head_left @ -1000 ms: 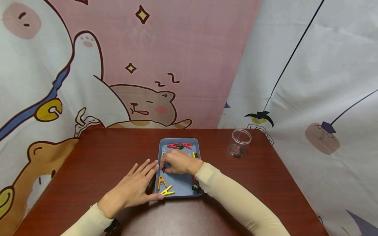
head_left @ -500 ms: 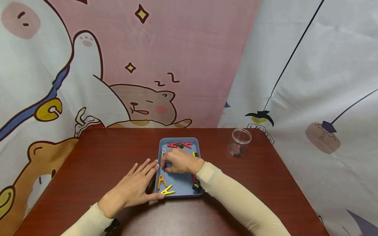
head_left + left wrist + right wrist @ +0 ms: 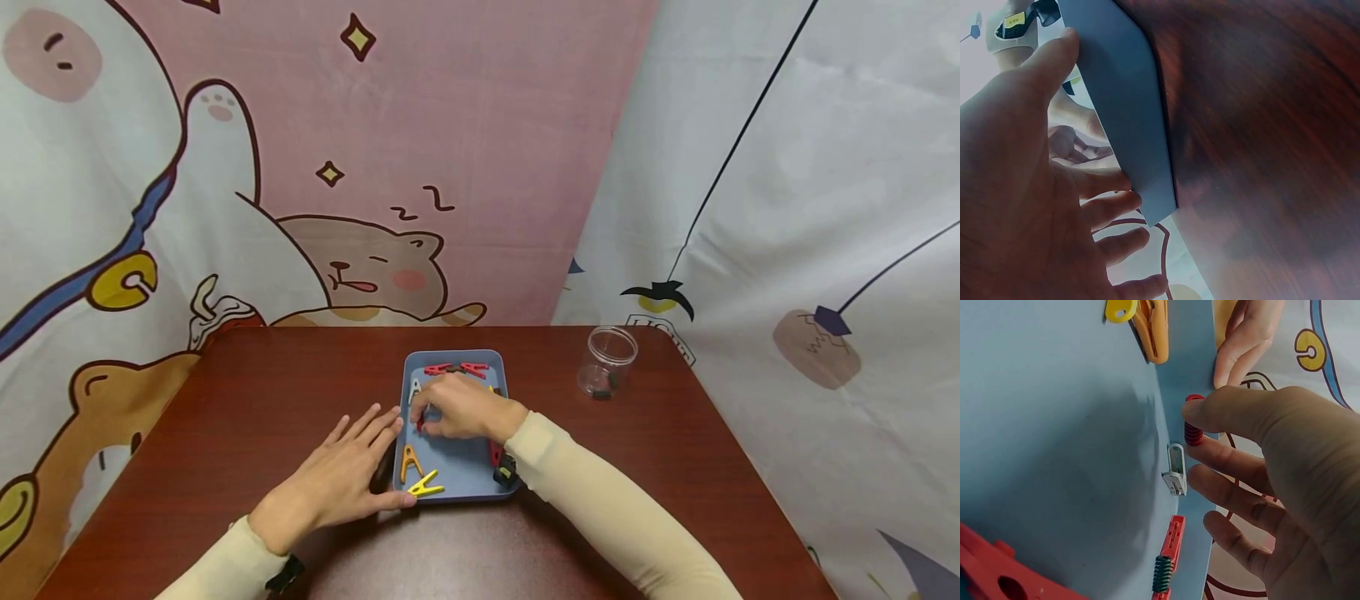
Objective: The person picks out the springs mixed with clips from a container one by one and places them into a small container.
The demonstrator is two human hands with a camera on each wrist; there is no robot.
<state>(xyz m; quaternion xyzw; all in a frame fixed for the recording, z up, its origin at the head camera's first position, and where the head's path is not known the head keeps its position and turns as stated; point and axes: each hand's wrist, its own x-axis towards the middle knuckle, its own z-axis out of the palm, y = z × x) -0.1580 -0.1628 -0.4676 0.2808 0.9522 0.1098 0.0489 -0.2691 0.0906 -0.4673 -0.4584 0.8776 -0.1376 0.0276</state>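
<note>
My right hand (image 3: 468, 406) is over the left side of a blue tray (image 3: 457, 497). In the right wrist view its thumb and index finger pinch a small red coil spring (image 3: 1194, 422), while the other fingers spread loosely. Just past the fingertips lies a white clip (image 3: 1175, 469) by the tray wall. My left hand (image 3: 333, 479) lies along the tray's left edge, its fingers extended and its thumb at the front left corner. An orange clip (image 3: 410, 462) and a yellow clip (image 3: 426, 485) lie near that corner. Red clips (image 3: 474, 368) lie at the tray's far end.
A clear jar (image 3: 609, 362) with dark pieces at its bottom stands right of the tray on the brown table (image 3: 315, 358). A dark green spring (image 3: 1162, 574) lies against a red clip. A printed cloth (image 3: 495, 167) hangs behind the table.
My right hand, holding the red spring, has shifted slightly right and away from the tray's left wall. My left hand stays where it was.
</note>
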